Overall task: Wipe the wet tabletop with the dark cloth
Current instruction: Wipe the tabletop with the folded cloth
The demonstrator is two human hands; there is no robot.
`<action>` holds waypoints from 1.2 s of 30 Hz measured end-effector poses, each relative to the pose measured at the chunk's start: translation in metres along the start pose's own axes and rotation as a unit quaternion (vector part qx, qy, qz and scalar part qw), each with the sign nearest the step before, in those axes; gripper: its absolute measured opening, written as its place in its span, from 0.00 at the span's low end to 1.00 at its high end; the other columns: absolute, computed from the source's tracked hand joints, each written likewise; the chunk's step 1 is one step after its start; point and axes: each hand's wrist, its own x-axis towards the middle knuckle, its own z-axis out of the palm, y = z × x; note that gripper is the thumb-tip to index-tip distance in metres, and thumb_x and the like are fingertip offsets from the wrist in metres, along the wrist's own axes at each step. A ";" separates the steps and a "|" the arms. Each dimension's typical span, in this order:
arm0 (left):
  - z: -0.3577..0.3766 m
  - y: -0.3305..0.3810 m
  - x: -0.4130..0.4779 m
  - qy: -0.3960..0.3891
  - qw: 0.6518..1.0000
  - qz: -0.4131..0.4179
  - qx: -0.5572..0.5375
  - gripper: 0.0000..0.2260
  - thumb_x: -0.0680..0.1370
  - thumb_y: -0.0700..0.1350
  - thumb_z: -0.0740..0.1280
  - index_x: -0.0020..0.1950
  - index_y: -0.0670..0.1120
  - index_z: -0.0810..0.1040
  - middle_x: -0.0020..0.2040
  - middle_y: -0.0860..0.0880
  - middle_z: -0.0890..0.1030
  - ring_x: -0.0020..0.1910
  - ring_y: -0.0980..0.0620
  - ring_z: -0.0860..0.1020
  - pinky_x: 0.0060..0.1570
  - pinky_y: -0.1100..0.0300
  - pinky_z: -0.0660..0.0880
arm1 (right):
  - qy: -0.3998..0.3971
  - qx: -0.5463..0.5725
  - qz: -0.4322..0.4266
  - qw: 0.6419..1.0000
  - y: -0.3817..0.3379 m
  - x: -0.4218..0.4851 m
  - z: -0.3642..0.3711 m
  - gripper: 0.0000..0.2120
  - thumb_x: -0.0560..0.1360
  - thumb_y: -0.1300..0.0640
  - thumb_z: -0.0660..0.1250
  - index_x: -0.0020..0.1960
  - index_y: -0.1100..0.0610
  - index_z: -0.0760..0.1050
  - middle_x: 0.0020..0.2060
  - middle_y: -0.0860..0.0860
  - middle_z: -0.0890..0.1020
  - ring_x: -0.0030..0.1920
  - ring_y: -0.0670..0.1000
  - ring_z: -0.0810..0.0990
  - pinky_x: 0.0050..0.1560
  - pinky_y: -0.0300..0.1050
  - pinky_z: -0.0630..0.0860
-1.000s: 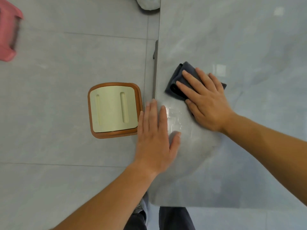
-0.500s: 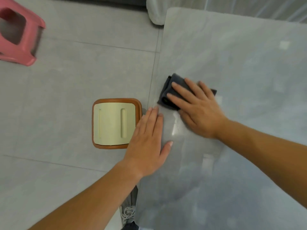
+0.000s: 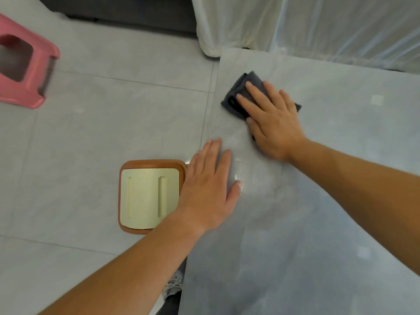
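While a person leans over it from the near side, a pale grey, marble-look tabletop (image 3: 329, 201) fills the right half of the view, its left edge running up the middle and its far edge meeting white sheeting (image 3: 318, 26) draped behind it. Grey floor tiles (image 3: 102, 123) cover the left half.

Two bare forearms reach in from the near edge. On the floor just beside the table's left edge stands a square stool (image 3: 145, 198) with a brown rim and a cream seat marked by two long grooves. A pink plastic stool (image 3: 22, 71) sits well apart at the far left, partly cut off.

At the table's left edge, the left hand (image 3: 209, 189) lies flat, palm down, fingers straight and close together, thumb spread to the side; it grips nothing, and part of it overlaps the square stool's corner. Near the far left corner of the table, the right hand (image 3: 270, 114) presses palm down on a folded dark cloth (image 3: 236, 94), fingers spread a little across it. The cloth lies flat on the tabletop, showing beyond the fingertips and at the hand's right side.

Between the two hands, a small shiny wet patch (image 3: 241, 180) glints beside the left thumb.
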 end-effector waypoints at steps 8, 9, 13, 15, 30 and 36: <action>0.002 -0.002 0.008 0.006 1.000 -0.005 0.011 0.27 0.81 0.57 0.58 0.76 0.43 0.64 0.79 0.39 0.60 0.79 0.40 0.56 0.76 0.43 0.56 | 0.017 0.013 0.060 0.998 -0.014 0.046 -0.013 0.26 0.83 0.47 0.50 0.81 0.45 0.56 0.82 0.47 0.53 0.82 0.58 0.46 0.78 0.59 0.42; 0.003 -0.001 0.009 0.007 1.000 -0.006 0.013 0.28 0.81 0.57 0.58 0.76 0.43 0.64 0.79 0.39 0.60 0.79 0.40 0.56 0.76 0.43 0.57 | -0.002 0.013 0.025 1.000 -0.017 0.034 -0.014 0.27 0.83 0.46 0.49 0.81 0.45 0.56 0.82 0.47 0.53 0.82 0.57 0.46 0.78 0.59 0.42; 0.004 0.000 0.011 0.018 1.000 -0.013 0.019 0.27 0.81 0.58 0.57 0.74 0.43 0.65 0.77 0.38 0.62 0.77 0.39 0.59 0.74 0.41 0.60 | -0.016 0.159 -0.008 0.987 -0.016 0.016 -0.027 0.22 0.84 0.50 0.56 0.78 0.48 0.66 0.80 0.47 0.61 0.81 0.53 0.51 0.79 0.52 0.47; 0.005 -0.001 0.011 0.023 0.999 -0.011 0.021 0.27 0.81 0.58 0.56 0.74 0.43 0.65 0.77 0.39 0.62 0.77 0.39 0.59 0.75 0.41 0.60 | 0.057 0.250 0.050 0.965 -0.013 0.024 -0.038 0.20 0.83 0.56 0.62 0.74 0.53 0.72 0.76 0.50 0.69 0.77 0.52 0.63 0.77 0.45 0.57; 0.009 -0.002 0.010 0.015 1.000 -0.021 0.013 0.26 0.81 0.60 0.53 0.75 0.47 0.60 0.79 0.41 0.58 0.79 0.42 0.55 0.75 0.42 0.58 | 0.042 0.285 0.248 0.925 -0.010 0.052 -0.067 0.07 0.73 0.49 0.75 0.44 0.50 0.79 0.37 0.45 0.78 0.39 0.45 0.78 0.38 0.38 0.73; 0.010 -0.001 0.010 0.011 1.000 -0.027 0.002 0.26 0.81 0.60 0.53 0.74 0.47 0.59 0.79 0.42 0.57 0.79 0.42 0.53 0.75 0.42 0.58 | 0.150 0.188 0.170 0.956 -0.006 0.045 -0.099 0.08 0.73 0.52 0.75 0.48 0.48 0.76 0.39 0.44 0.74 0.38 0.44 0.73 0.38 0.41 0.70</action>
